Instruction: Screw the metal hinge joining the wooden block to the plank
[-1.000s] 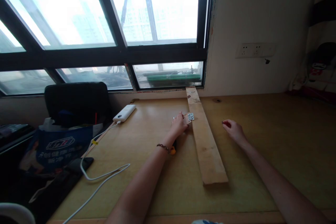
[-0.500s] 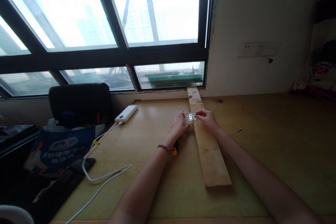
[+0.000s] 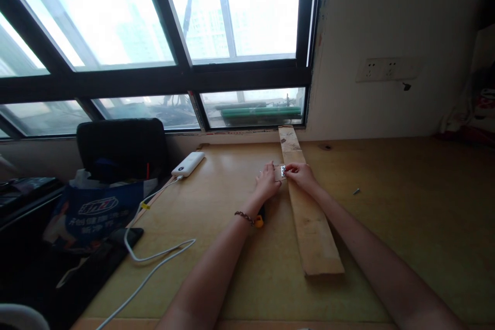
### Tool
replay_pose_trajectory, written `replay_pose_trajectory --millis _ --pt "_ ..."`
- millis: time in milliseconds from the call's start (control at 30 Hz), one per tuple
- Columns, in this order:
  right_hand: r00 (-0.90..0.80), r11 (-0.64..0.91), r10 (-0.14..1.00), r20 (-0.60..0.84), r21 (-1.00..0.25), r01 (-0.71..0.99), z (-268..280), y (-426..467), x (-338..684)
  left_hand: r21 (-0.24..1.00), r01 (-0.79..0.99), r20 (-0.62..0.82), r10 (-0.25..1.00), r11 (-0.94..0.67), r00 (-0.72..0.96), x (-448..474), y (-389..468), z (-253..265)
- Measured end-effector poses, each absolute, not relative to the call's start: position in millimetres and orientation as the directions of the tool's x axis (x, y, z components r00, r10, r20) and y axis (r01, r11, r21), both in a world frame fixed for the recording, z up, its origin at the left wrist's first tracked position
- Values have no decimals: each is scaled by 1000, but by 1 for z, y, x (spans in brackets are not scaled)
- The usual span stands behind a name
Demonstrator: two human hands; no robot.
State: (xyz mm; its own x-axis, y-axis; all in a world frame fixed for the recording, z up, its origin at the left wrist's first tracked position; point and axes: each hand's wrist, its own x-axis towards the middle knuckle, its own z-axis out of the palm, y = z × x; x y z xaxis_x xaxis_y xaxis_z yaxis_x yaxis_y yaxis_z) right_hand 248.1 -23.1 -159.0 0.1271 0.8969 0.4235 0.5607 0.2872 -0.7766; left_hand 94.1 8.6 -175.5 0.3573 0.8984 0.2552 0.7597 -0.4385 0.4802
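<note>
A long wooden board (image 3: pixel 314 229) lies on the table, pointing from near me toward the window. A small metal hinge (image 3: pixel 283 171) with screw holes sits at the board's left edge, between my hands. The fingertips of my right hand (image 3: pixel 303 176) pinch it and hide part of it. My left hand (image 3: pixel 266 183) holds a small light piece of wood (image 3: pixel 278 174) beside the board, thumb on the near side and fingers on the far side. Under my left wrist shows a tool's yellow-orange end (image 3: pixel 259 221); its remainder is mostly hidden.
A screw (image 3: pixel 356 191) lies on the table (image 3: pixel 406 247) to the right. At the left edge are a white power bank (image 3: pixel 188 164) and its white cable (image 3: pixel 158 259). A black chair (image 3: pixel 121 144) and blue bag (image 3: pixel 98 216) stand left of the table.
My right fingers have shifted left over the hinge. Both hinge leaves showed before; now only one is plainly visible. The view has shifted slightly, and my left hand stays at the small wood piece.
</note>
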Motion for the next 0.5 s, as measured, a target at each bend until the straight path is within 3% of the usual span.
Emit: replay_pose_trajectory --millis 500 --pt "18 370 842 539 -601 708 -158 -27 245 563 685 356 883 -463 305 94 11 -175"
